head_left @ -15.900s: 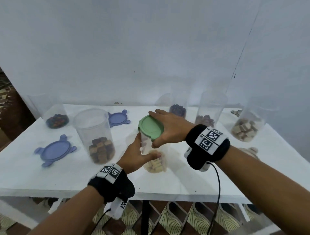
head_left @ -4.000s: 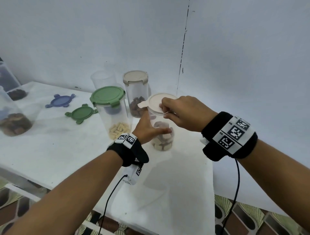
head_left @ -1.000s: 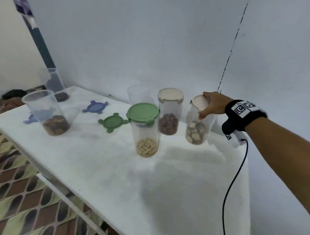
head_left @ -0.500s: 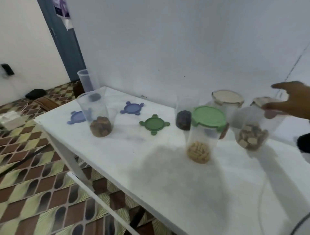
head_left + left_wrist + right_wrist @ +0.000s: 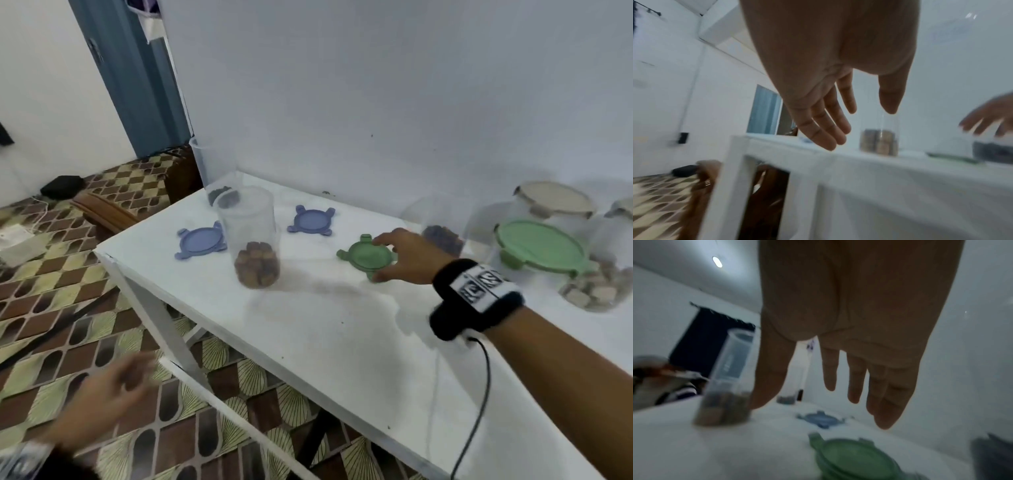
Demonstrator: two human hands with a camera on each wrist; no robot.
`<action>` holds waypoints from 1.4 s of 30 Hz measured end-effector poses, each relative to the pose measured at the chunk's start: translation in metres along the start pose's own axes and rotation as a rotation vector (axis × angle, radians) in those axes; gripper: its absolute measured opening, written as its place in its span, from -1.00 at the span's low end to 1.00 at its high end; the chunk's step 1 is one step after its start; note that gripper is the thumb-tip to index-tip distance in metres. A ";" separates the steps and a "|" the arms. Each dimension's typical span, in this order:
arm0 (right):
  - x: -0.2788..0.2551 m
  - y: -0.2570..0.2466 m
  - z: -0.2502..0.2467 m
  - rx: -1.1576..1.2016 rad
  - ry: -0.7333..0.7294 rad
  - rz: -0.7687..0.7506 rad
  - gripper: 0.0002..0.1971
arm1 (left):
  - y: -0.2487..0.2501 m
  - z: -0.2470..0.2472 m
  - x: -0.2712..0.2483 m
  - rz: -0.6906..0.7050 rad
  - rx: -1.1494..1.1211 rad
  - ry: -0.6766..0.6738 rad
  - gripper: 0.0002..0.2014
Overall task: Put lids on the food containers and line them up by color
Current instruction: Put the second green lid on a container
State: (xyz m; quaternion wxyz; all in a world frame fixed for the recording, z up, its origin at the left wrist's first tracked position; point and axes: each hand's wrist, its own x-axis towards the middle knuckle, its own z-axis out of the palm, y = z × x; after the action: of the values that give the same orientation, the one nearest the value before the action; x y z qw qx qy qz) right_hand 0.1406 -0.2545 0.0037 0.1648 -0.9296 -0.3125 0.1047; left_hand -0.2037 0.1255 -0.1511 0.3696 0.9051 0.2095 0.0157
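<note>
Head | right hand [image 5: 407,255] spread over green lid [image 5: 367,254] | left hand [image 5: 102,394] open, off table edge [image 5: 137,274]

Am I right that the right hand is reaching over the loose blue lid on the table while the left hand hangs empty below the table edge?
Not quite: the right hand is over the loose green lid, not a blue one, as the head view shows. The blue lids lie further left, untouched. The left hand does hang empty below the table edge.
</note>
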 end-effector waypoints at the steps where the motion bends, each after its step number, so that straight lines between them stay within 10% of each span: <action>1: 0.023 0.005 0.010 -0.044 -0.075 0.030 -0.24 | 0.041 -0.007 0.017 0.042 -0.068 0.094 -0.58; 12: 0.150 0.033 0.045 -0.476 -0.346 0.169 0.35 | 0.162 0.000 0.180 0.138 -0.403 0.067 0.55; 29: 0.089 -0.011 0.080 -0.205 -0.218 0.432 0.34 | 0.135 0.001 0.220 0.395 -0.503 -0.019 0.09; 42: 0.065 -0.025 0.087 -0.239 -0.028 0.600 -0.18 | 0.131 0.004 0.222 0.451 -0.497 -0.040 0.18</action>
State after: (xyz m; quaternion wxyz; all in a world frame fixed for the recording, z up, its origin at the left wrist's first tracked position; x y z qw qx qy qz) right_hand 0.1517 -0.1742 -0.0735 0.0121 -0.9915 -0.0370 0.1238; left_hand 0.0479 0.1262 -0.0941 0.5702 0.8111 -0.0137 0.1298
